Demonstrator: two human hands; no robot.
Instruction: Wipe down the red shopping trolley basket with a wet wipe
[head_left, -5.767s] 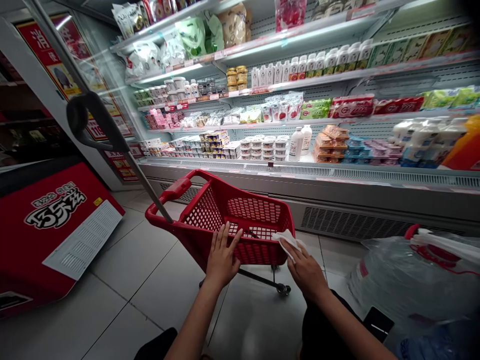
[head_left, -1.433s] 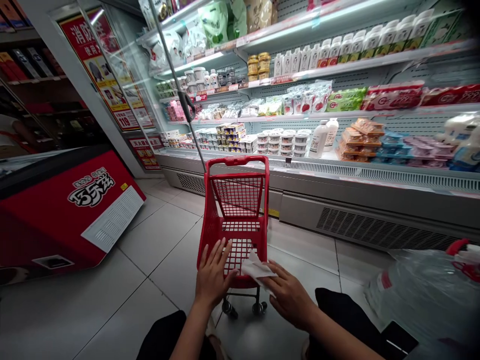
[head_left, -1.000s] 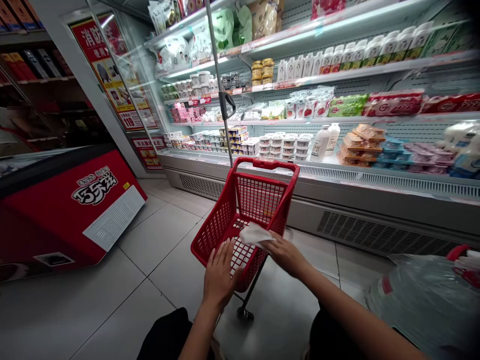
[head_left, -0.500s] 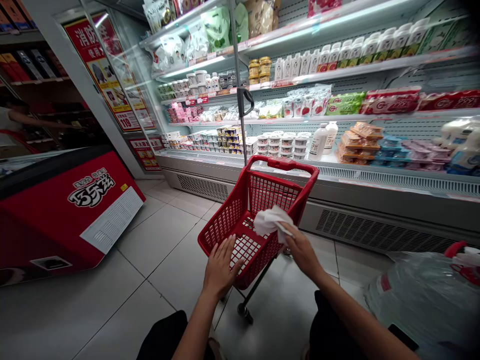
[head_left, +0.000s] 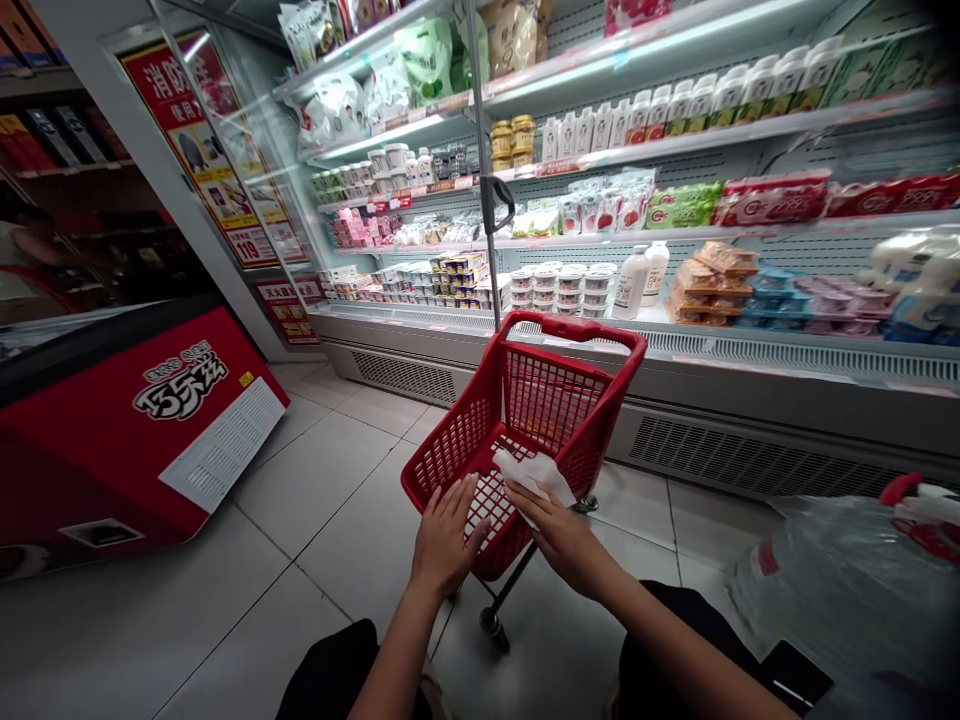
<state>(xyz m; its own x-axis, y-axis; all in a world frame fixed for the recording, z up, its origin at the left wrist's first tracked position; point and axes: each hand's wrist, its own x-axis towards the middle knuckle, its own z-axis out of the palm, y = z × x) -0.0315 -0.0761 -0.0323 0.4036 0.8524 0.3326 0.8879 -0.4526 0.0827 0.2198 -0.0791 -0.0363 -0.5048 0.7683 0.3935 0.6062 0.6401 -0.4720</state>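
A red plastic shopping cart with a grid-like basket stands on wheels right in front of me. My left hand rests on the basket's near left rim, fingers stretched out and holding nothing. Over the basket's near right side is my right hand, with a crumpled white tissue under and between its fingers. The tissue lies by the right rim and reaches over the basket's inside; whether it touches the basket floor I cannot tell.
Behind the cart runs a refrigerated display stocked with yogurt, milk and bottles. To the left is a red freezer chest. A large plastic water jug sits at the lower right, a dark phone beside it. A person is at the far left.
My right hand has moved left and slightly down with the tissue, from the cart's right rim toward my left hand. The left hand stays at the near rim.
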